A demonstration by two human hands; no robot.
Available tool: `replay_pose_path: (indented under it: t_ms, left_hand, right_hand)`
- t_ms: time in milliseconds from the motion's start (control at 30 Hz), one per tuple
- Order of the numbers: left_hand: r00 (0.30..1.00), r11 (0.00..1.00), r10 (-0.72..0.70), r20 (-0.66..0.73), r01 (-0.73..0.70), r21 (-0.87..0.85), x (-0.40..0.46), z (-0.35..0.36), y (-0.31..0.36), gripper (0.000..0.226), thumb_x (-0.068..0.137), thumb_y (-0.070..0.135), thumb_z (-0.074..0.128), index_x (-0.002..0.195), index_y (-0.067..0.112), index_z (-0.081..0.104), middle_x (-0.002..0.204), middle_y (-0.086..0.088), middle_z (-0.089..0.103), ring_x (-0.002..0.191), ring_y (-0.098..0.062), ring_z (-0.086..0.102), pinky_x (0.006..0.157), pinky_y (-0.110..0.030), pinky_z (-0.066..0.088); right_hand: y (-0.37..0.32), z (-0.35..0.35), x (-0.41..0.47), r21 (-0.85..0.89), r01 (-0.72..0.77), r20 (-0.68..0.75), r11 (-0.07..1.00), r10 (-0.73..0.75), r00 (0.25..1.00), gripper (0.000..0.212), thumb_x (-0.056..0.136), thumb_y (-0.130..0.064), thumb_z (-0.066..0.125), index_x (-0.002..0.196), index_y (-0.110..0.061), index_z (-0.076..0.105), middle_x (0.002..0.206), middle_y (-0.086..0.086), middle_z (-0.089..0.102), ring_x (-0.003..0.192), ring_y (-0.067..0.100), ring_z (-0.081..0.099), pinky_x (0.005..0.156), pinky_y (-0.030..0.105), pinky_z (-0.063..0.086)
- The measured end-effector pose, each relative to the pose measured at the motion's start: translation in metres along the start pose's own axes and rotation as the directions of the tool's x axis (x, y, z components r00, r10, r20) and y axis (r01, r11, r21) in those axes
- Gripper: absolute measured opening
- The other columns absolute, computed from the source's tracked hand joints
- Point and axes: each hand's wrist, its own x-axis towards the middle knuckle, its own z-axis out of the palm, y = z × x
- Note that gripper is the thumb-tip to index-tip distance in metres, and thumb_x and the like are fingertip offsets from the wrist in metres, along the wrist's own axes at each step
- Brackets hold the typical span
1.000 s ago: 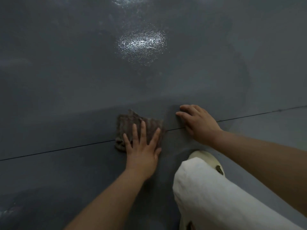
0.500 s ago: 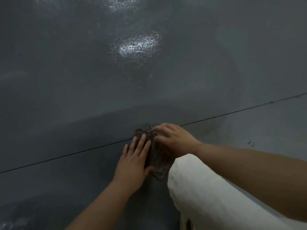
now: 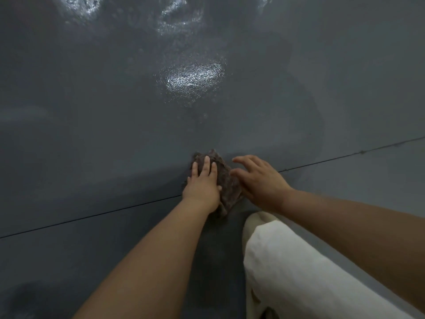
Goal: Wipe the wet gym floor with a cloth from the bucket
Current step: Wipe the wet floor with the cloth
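Cloth [image 3: 226,180], limp and soggy, bunches easily: left hand [image 3: 202,185] presses it flat-fingered, right hand [image 3: 259,180] released at its 3 o'clock edge.

The cloth [image 3: 224,180] lies on the floor [image 3: 92,134], across the seam line [image 3: 92,217] that runs through it from lower left to upper right. The left hand [image 3: 203,185] rests flat on the cloth's left part, and the right hand [image 3: 259,180] lies at the cloth's right edge. The knee [image 3: 287,261] is nearer the viewer than the cloth, to its right.
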Motion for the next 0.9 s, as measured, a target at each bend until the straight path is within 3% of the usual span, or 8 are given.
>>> replay_pose_path:
  t_ms: [133,233,333,400,467,667,800,900]
  left_hand:
    - [0.996,0.982,0.034,-0.081,-0.049,-0.181,-0.004,-0.014,-0.018,0.055,0.099,0.008,0.035,0.150,0.020,0.020,0.159,0.005,0.003,0.146,-0.019,0.008,0.117,-0.034,0.017]
    - [0.989,0.959,-0.034,-0.146,-0.009,-0.285,-0.018,-0.015,-0.027,0.058,0.096,0.006,0.040,0.149,0.022,0.023,0.159,0.005,0.007,0.143,-0.019,0.018,0.116,-0.032,0.021]
    - [0.983,0.944,-0.095,-0.159,0.038,-0.328,-0.038,-0.006,-0.035,0.058,0.096,0.007,0.041,0.149,0.022,0.023,0.159,0.001,0.006,0.144,-0.021,0.016,0.116,-0.036,0.021]
    - [0.982,0.943,-0.125,-0.142,0.074,-0.324,-0.051,0.003,-0.041,0.059,0.096,0.006,0.041,0.150,0.023,0.022,0.159,0.000,0.004,0.145,-0.022,0.013,0.116,-0.037,0.021]
    - [0.979,0.938,-0.166,-0.118,0.120,-0.325,-0.063,0.013,-0.044,0.060,0.097,0.008,0.040,0.150,0.024,0.019,0.159,-0.001,0.003,0.145,-0.024,0.011,0.117,-0.037,0.020]
    - [0.969,0.915,-0.231,-0.086,0.187,-0.357,-0.074,0.039,-0.035,0.060,0.097,0.010,0.039,0.151,0.021,0.015,0.159,-0.004,0.000,0.145,-0.025,0.010,0.116,-0.034,0.019]
    - [0.968,0.916,-0.233,-0.095,0.186,-0.355,-0.076,0.051,-0.023,0.060,0.098,0.010,0.037,0.151,0.022,0.013,0.159,-0.001,-0.001,0.145,-0.024,0.007,0.117,-0.037,0.018]
    - [0.970,0.923,-0.225,-0.090,0.182,-0.338,-0.078,0.058,-0.016,0.058,0.098,0.009,0.037,0.151,0.022,0.016,0.159,-0.001,-0.002,0.146,-0.024,0.005,0.117,-0.038,0.018]
  right_hand:
    - [-0.003,0.002,0.004,-0.008,0.044,0.021,0.999,-0.044,0.999,0.036,0.065,-0.018,0.083,0.097,-0.009,0.069,0.112,0.016,0.064,0.100,0.034,0.064,0.076,0.039,0.055]
    - [-0.012,0.010,0.017,-0.018,0.101,0.093,0.995,-0.099,0.991,0.046,0.067,-0.025,0.082,0.108,-0.009,0.069,0.120,0.016,0.063,0.108,0.034,0.062,0.084,0.040,0.053]
    - [-0.031,0.016,0.032,-0.001,0.124,0.319,0.992,-0.118,0.940,0.062,0.094,-0.043,0.049,0.148,-0.018,0.029,0.156,0.017,0.016,0.143,0.036,0.017,0.115,0.044,0.019]
    - [-0.042,0.019,0.038,-0.041,0.124,0.498,0.991,-0.087,0.863,0.070,0.095,-0.056,0.034,0.150,-0.033,-0.004,0.157,0.009,-0.015,0.143,0.037,-0.015,0.115,0.049,-0.004]
    - [-0.051,0.023,0.038,-0.078,0.169,0.553,0.983,-0.098,0.827,0.072,0.093,-0.061,0.032,0.146,-0.043,-0.012,0.154,0.008,-0.026,0.138,0.042,-0.024,0.112,0.056,-0.010]
    - [-0.038,0.017,0.020,-0.117,0.229,0.547,0.966,-0.130,0.827,0.054,0.100,-0.048,0.026,0.146,-0.049,-0.003,0.157,0.001,-0.020,0.141,0.037,-0.021,0.114,0.050,-0.010]
    - [-0.001,0.012,-0.009,-0.128,0.222,0.534,0.967,-0.122,0.837,0.053,0.095,-0.054,0.013,0.147,-0.048,0.006,0.157,-0.002,-0.015,0.143,0.034,-0.017,0.113,0.045,-0.010]
    - [0.026,0.003,-0.042,-0.203,0.060,0.503,0.977,0.052,0.863,0.065,0.083,-0.055,0.014,0.145,-0.041,0.025,0.156,0.007,0.017,0.141,0.041,0.013,0.111,0.052,0.014]
